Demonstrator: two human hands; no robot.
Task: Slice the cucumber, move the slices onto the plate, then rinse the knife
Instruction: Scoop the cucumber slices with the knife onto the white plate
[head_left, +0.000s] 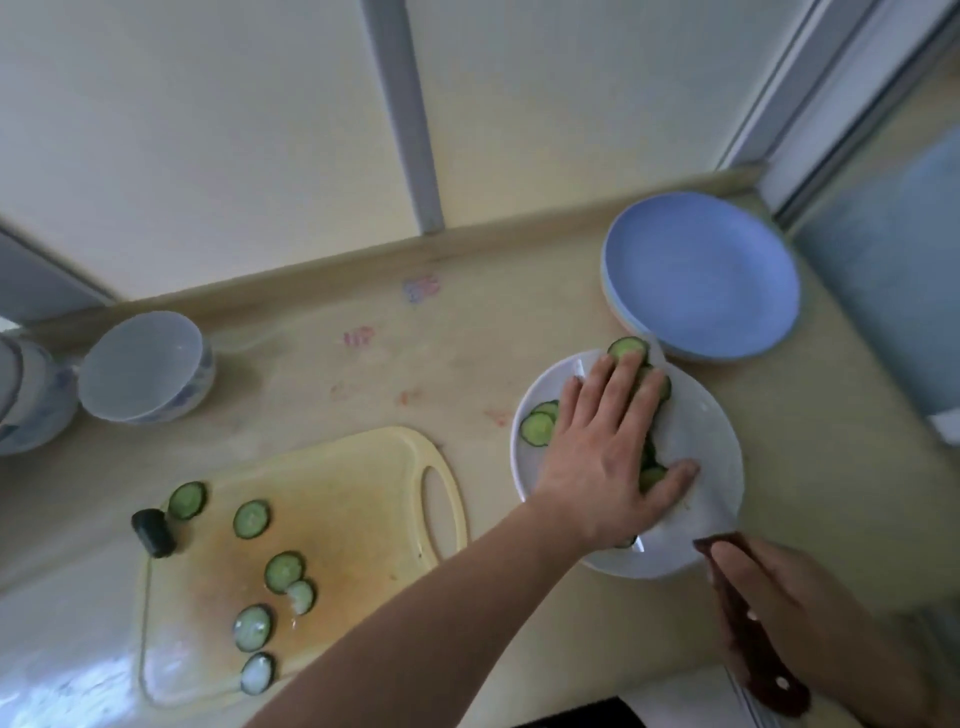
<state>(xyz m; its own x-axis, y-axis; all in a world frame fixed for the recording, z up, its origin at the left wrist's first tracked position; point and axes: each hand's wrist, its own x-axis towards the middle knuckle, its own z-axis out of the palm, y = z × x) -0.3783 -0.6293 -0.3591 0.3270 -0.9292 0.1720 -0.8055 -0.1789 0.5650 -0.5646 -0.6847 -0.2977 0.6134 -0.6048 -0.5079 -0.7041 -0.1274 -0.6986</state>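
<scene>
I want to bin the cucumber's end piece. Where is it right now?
In the head view, the dark cucumber end stands at the left edge of the yellow cutting board, beside the nearest loose slice.

Honestly nothing here you can actually read; there are some faint reddish and bluish smudgy marks on the countertop (363, 364) near the back edge that might be printed or stamped characters, but they're way too blurred to make out; the bowl (148, 366) on the left has a blue pattern on its outside, looks like decoration and not lettering as far as I can tell. No brand, number or label shows on the cutting board (332, 499), the white plate (706, 447), the blue plates (701, 275) or the knife handle (753, 634).
</scene>
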